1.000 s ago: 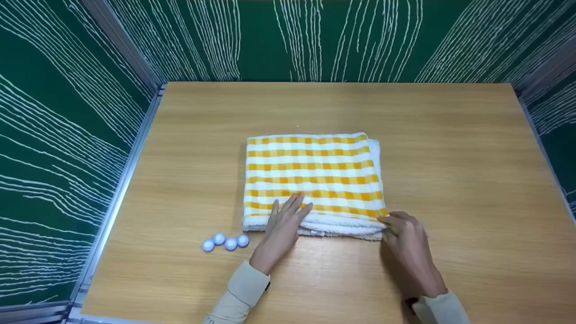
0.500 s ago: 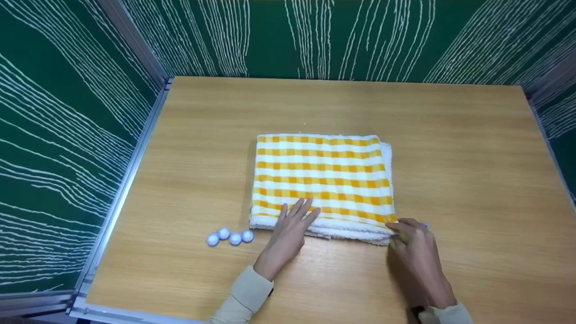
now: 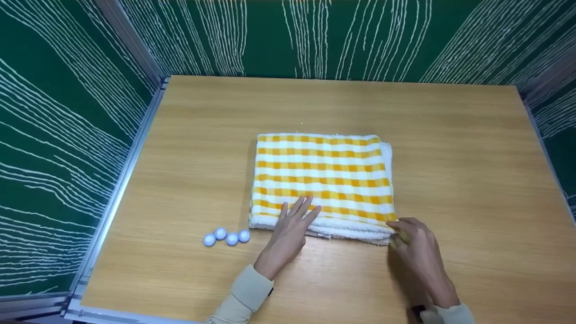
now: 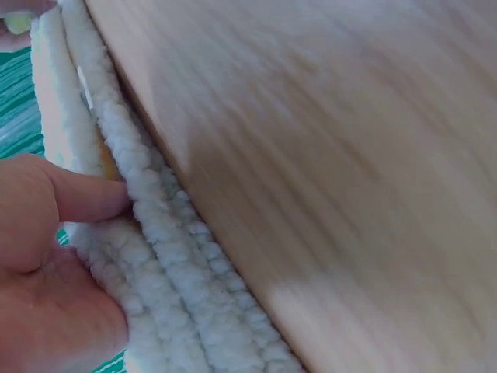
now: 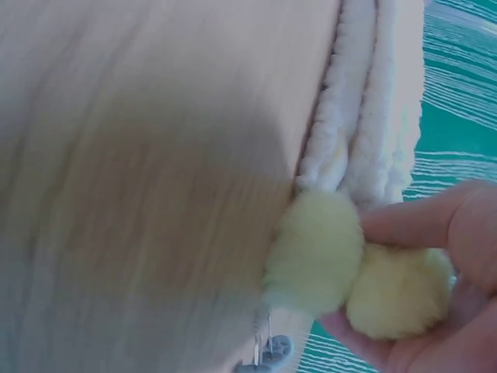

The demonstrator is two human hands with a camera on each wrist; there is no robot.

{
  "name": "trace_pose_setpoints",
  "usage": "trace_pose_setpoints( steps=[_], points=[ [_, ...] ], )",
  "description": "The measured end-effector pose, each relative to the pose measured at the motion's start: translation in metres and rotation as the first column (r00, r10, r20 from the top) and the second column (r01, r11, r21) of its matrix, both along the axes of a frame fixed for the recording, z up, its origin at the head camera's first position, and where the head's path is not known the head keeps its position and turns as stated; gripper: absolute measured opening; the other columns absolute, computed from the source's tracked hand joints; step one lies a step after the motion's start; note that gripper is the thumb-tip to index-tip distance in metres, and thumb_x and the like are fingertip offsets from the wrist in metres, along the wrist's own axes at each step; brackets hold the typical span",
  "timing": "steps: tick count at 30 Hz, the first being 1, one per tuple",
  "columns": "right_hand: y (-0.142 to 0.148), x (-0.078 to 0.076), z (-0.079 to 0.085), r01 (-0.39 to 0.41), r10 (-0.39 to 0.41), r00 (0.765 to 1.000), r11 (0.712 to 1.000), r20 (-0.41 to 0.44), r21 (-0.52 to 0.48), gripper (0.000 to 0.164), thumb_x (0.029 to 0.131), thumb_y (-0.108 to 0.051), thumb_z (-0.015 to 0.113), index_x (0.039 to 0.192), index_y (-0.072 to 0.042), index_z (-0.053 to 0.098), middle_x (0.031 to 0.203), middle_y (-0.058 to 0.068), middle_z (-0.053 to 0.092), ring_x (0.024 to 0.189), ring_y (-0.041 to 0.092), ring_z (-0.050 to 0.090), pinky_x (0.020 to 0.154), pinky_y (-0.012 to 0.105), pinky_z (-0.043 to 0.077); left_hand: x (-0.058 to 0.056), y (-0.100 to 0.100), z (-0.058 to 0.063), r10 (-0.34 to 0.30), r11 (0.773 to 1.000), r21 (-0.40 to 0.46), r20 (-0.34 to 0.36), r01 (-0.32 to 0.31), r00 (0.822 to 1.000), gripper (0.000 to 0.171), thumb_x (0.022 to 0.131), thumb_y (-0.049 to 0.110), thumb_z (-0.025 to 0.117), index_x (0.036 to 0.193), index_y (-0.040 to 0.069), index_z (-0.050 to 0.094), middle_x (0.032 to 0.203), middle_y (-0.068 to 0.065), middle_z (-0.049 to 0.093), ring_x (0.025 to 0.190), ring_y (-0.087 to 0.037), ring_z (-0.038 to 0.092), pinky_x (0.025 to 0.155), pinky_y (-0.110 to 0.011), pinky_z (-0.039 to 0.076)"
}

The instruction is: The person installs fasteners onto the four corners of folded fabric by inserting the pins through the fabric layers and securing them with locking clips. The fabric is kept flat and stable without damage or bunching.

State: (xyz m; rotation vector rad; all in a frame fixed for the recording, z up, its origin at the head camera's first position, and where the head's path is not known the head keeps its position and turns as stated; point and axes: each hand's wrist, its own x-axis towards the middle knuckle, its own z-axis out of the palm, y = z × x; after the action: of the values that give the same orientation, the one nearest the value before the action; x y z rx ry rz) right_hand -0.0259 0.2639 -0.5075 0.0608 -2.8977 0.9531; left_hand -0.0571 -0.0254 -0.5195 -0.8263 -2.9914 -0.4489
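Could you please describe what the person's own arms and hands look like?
The left grip and right grip are bare hands, without gloves. The left sleeve and right sleeve are pale beige and long, reaching the wrists. Something small and dark shows beside each sleeve's end, on the left and right, too little visible to identify.

This looks like a booth in a lab or workshop. Green walls (image 3: 264, 45) streaked with white lines close in the far, left and right edges of a wood-grain desk (image 3: 202, 135), and grey metal posts (image 3: 133, 40) rise at its far corners.
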Motion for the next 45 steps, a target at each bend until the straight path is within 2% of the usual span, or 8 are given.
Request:
trace_pose_setpoints(
  steps=[5, 9, 18, 22, 29, 32, 37, 45],
  points=[
    [0.012, 0.006, 0.017, -0.018, 0.015, 0.995, 1.0, 0.1, 0.026, 0.064, 0.075, 0.001, 0.075, 0.133, 0.001, 0.048, 0.124, 0.028, 0.051, 0.115, 0.046, 0.046, 0.09, 0.063, 0.039, 0.005, 0.005, 0.011, -0.012, 1.0, 0.027, 0.016, 0.011, 1.0, 0.048, 0.091, -0.001, 0.054, 0.136, 0.015, 0.051, 0.145, -0.011, 0.04, 0.136, -0.029, 0.031, 0.109, -0.053, 0.024],
    [0.028, 0.018, 0.025, 0.027, -0.035, 0.993, 0.997, 0.113, 0.072, 0.074, 0.071, 0.004, 0.075, 0.137, 0.002, 0.04, 0.125, 0.031, 0.047, 0.113, 0.051, 0.043, 0.082, 0.067, 0.039, 0.011, 0.016, 0.021, -0.083, 0.996, 0.033, 0.021, 0.082, 0.996, 0.043, 0.092, 0.005, 0.053, 0.134, 0.015, 0.053, 0.141, -0.009, 0.046, 0.134, -0.028, 0.036, 0.108, -0.052, 0.026],
    [0.043, 0.031, 0.02, 0.143, -0.157, 0.969, 0.986, 0.19, 0.087, 0.047, 0.077, -0.002, 0.072, 0.12, 0.006, 0.055, 0.112, 0.029, 0.055, 0.091, 0.04, 0.057, 0.069, 0.052, 0.049, 0.015, 0.038, 0.025, -0.178, 0.984, 0.005, -0.01, 0.178, 0.984, 0.03, 0.095, 0.009, 0.054, 0.122, 0.019, 0.063, 0.14, -0.004, 0.047, 0.131, -0.026, 0.04, 0.107, -0.051, 0.03],
    [0.042, 0.031, 0.014, 0.167, -0.183, 0.956, 0.982, 0.231, 0.09, 0.04, 0.077, -0.001, 0.071, 0.114, 0.008, 0.059, 0.106, 0.028, 0.057, 0.085, 0.035, 0.057, 0.066, 0.044, 0.05, 0.017, 0.044, 0.022, -0.194, 0.981, -0.005, -0.02, 0.194, 0.981, 0.028, 0.096, 0.011, 0.053, 0.121, 0.019, 0.064, 0.141, -0.004, 0.046, 0.132, -0.026, 0.039, 0.107, -0.051, 0.03],
    [0.041, 0.028, 0.004, 0.187, -0.203, 0.961, 0.978, 0.19, 0.096, 0.029, 0.075, 0.004, 0.073, 0.102, 0.01, 0.065, 0.094, 0.023, 0.061, 0.079, 0.029, 0.057, 0.063, 0.038, 0.05, 0.019, 0.059, 0.021, -0.22, 0.975, -0.014, -0.013, 0.22, 0.975, 0.03, 0.097, 0.014, 0.051, 0.124, 0.02, 0.061, 0.144, -0.004, 0.043, 0.134, -0.026, 0.036, 0.108, -0.051, 0.028],
    [0.04, 0.025, 0.001, 0.214, -0.23, 0.947, 0.972, 0.226, 0.095, 0.025, 0.076, 0.005, 0.071, 0.099, 0.01, 0.065, 0.09, 0.02, 0.06, 0.078, 0.027, 0.055, 0.06, 0.034, 0.048, 0.019, 0.067, 0.021, -0.231, 0.972, -0.034, -0.011, 0.231, 0.973, 0.03, 0.098, 0.015, 0.05, 0.124, 0.021, 0.061, 0.145, -0.003, 0.042, 0.135, -0.026, 0.035, 0.108, -0.051, 0.027],
    [0.041, 0.024, -0.001, 0.237, -0.248, 0.926, 0.969, 0.283, 0.073, 0.022, 0.077, 0.009, 0.068, 0.099, 0.011, 0.065, 0.094, 0.023, 0.06, 0.08, 0.028, 0.057, 0.064, 0.037, 0.051, 0.017, 0.085, 0.02, -0.27, 0.961, -0.076, -0.023, 0.268, 0.963, 0.029, 0.097, 0.016, 0.05, 0.123, 0.021, 0.061, 0.146, -0.003, 0.041, 0.135, -0.026, 0.033, 0.108, -0.05, 0.027],
    [0.038, 0.025, -0.004, 0.238, -0.24, 0.929, 0.97, 0.281, 0.041, 0.018, 0.078, 0.014, 0.064, 0.095, 0.01, 0.066, 0.091, 0.022, 0.063, 0.079, 0.029, 0.061, 0.068, 0.04, 0.054, 0.016, 0.114, 0.017, -0.29, 0.944, -0.177, -0.042, 0.279, 0.956, 0.034, 0.094, 0.018, 0.053, 0.127, 0.021, 0.059, 0.151, -0.002, 0.032, 0.138, -0.025, 0.027, 0.109, -0.049, 0.025]
  ],
)
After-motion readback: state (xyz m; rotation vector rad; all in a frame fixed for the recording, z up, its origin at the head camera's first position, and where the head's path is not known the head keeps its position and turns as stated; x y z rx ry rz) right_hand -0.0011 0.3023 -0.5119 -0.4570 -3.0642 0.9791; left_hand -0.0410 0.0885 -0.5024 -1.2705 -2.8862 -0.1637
